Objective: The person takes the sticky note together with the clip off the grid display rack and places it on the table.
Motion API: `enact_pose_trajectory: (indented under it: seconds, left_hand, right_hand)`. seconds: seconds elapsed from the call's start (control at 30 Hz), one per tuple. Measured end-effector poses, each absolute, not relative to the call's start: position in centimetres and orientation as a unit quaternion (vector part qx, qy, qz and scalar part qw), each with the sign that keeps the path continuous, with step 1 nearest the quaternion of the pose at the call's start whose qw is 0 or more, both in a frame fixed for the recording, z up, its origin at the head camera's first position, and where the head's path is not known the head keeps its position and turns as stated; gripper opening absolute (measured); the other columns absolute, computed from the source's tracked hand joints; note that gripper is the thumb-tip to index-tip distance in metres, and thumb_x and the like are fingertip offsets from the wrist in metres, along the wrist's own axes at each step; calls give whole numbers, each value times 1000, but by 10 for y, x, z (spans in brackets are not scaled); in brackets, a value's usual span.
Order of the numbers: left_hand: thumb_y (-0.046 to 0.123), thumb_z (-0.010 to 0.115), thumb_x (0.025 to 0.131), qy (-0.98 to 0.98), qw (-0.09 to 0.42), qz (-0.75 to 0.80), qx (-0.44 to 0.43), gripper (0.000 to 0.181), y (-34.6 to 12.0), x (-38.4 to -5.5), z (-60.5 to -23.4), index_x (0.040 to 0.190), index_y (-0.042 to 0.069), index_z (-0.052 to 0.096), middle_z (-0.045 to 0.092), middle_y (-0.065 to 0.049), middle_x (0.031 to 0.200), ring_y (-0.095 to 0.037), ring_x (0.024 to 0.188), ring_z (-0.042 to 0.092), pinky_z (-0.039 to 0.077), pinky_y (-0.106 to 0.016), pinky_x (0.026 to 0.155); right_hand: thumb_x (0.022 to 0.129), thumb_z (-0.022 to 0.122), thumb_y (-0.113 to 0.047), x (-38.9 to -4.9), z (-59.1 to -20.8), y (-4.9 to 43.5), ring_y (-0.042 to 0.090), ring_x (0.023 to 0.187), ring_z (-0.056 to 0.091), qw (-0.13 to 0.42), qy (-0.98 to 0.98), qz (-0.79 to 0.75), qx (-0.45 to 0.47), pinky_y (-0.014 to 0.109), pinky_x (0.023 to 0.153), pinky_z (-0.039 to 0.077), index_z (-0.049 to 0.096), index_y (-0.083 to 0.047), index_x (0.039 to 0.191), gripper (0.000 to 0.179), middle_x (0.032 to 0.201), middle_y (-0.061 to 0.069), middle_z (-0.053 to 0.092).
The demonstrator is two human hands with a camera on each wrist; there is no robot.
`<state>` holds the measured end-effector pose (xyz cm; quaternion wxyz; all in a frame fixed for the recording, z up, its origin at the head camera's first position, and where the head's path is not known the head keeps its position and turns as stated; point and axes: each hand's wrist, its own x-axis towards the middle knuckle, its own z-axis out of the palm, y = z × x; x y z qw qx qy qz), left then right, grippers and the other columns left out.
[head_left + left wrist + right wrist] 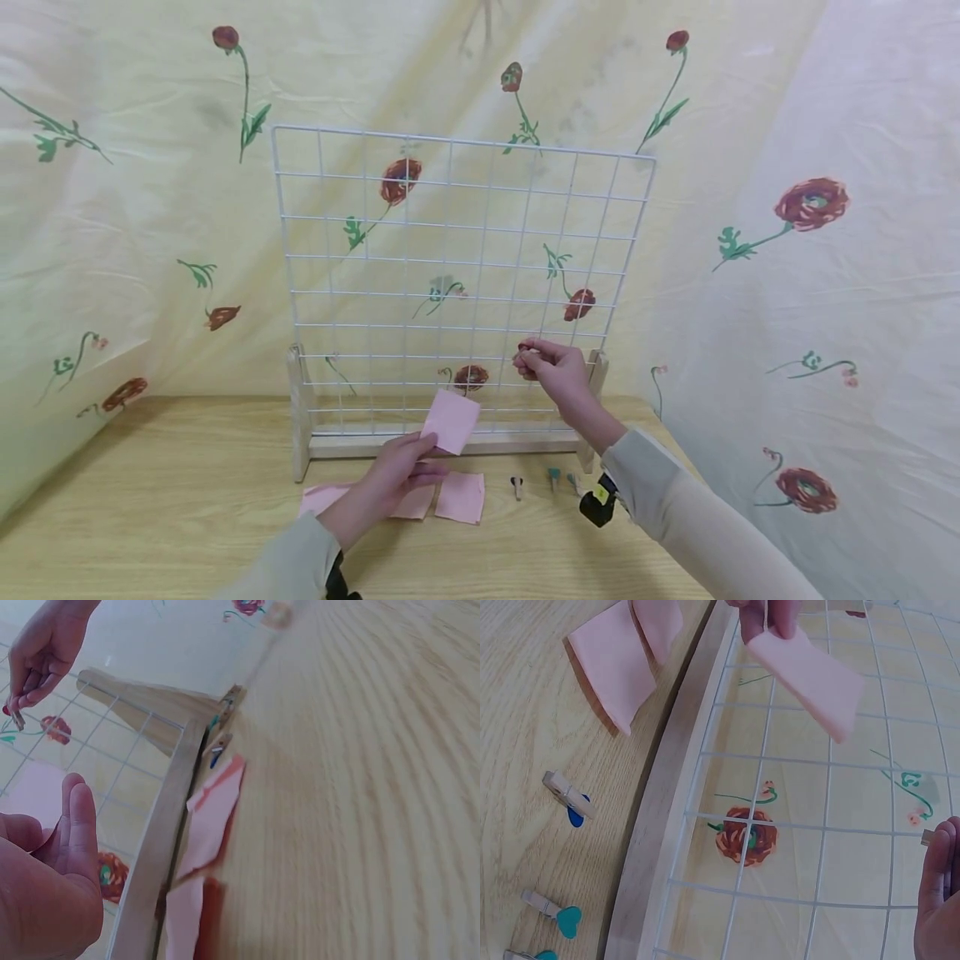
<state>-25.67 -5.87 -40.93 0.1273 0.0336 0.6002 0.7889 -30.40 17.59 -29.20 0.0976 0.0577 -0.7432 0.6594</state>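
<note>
My left hand [393, 477] pinches a pink square sheet [452, 421] by its lower edge, in front of the wire grid's lower part. Whether the sheet is paper or cloth I cannot tell. To the right and higher, my right hand [558, 379] pinches a small wooden clothespin [17, 718] with a red decoration, mostly covered by the fingers. That hand is close to the white wire grid [450, 142]. More pink squares [461, 498] lie on the table, partly behind the left hand. Right of them lie several small clothespins [564, 795], one with a blue decoration, others with teal ones.
The grid stands upright on a wooden base [360, 447] with a post [299, 417] at each side. Behind it hangs a flowered curtain [150, 208], which continues at both sides. The wood-grain table top [187, 467] extends toward me.
</note>
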Motion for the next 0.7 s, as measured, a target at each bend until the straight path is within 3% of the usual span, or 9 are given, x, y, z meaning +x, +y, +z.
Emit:
enact_pose_trajectory:
  seconds: [0.7]
  left_hand:
    - [15,51,100,624,130,770,19,40,-103,-228,-419,126,-15,44,70,-9,92,-14,69,68,58,-25,67]
  right_hand:
    - [95,57,-1,-297,-300,186,8,71,67,83,-744,662,42,19,66,57,59,11,121,29,82,3,72]
